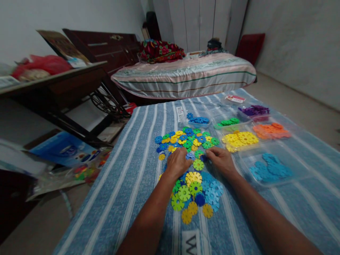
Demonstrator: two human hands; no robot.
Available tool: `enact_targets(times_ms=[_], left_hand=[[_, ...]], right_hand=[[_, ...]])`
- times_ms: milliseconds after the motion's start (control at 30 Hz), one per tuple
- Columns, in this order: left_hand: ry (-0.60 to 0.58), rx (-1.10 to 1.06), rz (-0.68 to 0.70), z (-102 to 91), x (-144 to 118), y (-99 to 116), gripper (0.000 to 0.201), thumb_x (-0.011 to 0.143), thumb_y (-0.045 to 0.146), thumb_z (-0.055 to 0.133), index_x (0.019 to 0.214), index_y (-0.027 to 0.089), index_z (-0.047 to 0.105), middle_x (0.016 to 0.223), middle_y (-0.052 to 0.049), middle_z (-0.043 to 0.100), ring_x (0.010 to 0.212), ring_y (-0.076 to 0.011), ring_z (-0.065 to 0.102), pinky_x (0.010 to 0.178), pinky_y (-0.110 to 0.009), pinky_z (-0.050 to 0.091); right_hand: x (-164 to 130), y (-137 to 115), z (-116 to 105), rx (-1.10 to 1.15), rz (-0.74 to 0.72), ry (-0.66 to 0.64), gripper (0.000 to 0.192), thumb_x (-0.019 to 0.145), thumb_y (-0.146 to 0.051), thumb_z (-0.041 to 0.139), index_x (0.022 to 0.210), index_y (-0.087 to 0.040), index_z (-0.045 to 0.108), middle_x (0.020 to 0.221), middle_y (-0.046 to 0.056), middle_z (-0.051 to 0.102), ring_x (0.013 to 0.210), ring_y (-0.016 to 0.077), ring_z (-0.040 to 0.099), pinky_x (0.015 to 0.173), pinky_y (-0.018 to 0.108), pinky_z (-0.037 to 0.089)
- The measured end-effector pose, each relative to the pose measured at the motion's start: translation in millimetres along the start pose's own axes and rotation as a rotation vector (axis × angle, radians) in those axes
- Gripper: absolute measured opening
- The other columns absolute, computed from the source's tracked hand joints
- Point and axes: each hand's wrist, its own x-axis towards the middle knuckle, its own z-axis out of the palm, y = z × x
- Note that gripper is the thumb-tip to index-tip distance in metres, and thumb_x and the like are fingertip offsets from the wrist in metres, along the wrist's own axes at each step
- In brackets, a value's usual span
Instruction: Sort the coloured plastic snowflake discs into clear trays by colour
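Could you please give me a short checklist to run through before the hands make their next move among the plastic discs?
1. Both hands in view: ok. The left hand and right hand rest on the mixed disc pile.
2. Grip on a disc: cannot tell; the fingertips are curled down into the pile.
3. Sorted groups kept apart: ok. The yellow discs, orange discs, green discs, purple discs and light blue discs each lie by themselves.
4. Pile still mixed: ok; several colours lie together.
5. Discs on the striped cloth, none at its edge: ok.
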Motion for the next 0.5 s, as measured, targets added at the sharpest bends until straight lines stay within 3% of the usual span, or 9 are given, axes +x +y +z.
enact_targets(times_ms=[100, 267, 400, 500], left_hand=[[-0.022, -0.218, -0.002, -1.2, 3.1, -5.5, 0.012, 0.07, 0.027, 0.071, 0.073, 0.018, 0.064, 0.066, 0.001, 0.062, 0.066, -0.0152, 0.059, 0.06, -0.025, 0.04], [-0.059, -0.61, 0.004, -13.5, 16.6, -3.6, 0.019, 0.069, 0.023, 0.069, 0.057, 0.016, 0.056, 0.047, 0.007, 0.048, 0.047, -0.0069, 0.044, 0.047, -0.019, 0.031], [-0.027, -0.877, -0.106, -37.1, 47.2, 24.0, 0.016, 0.071, 0.02, 0.069, 0.062, 0.016, 0.056, 0.046, 0.006, 0.051, 0.043, -0.0064, 0.047, 0.045, -0.017, 0.037], [0.078, -1.191, -0.127, -56.1, 72.7, 47.8, 0.013, 0.069, 0.014, 0.07, 0.074, 0.015, 0.058, 0.061, 0.002, 0.063, 0.057, -0.0094, 0.063, 0.055, -0.019, 0.049]], right_hand=[[0.6, 0.0, 0.6, -0.007, -0.005, 0.001, 0.032, 0.08, -0.047, 0.058, 0.068, -0.019, 0.07, 0.061, 0.0, 0.064, 0.061, 0.017, 0.058, 0.062, 0.029, 0.044], [1.2, 0.3, 1.7, -0.012, -0.008, -0.002, 0.031, 0.081, -0.045, 0.058, 0.069, -0.02, 0.07, 0.062, 0.0, 0.065, 0.062, 0.0168, 0.059, 0.063, 0.028, 0.044], [1.0, -2.3, 1.5, -0.026, -0.003, 0.001, 0.031, 0.081, -0.045, 0.057, 0.067, -0.02, 0.07, 0.061, -0.001, 0.064, 0.061, 0.0165, 0.059, 0.06, 0.028, 0.042], [0.6, -3.8, 1.0, -0.014, 0.007, 0.008, 0.031, 0.08, -0.046, 0.057, 0.067, -0.02, 0.07, 0.061, -0.001, 0.064, 0.06, 0.0166, 0.059, 0.059, 0.028, 0.041]])
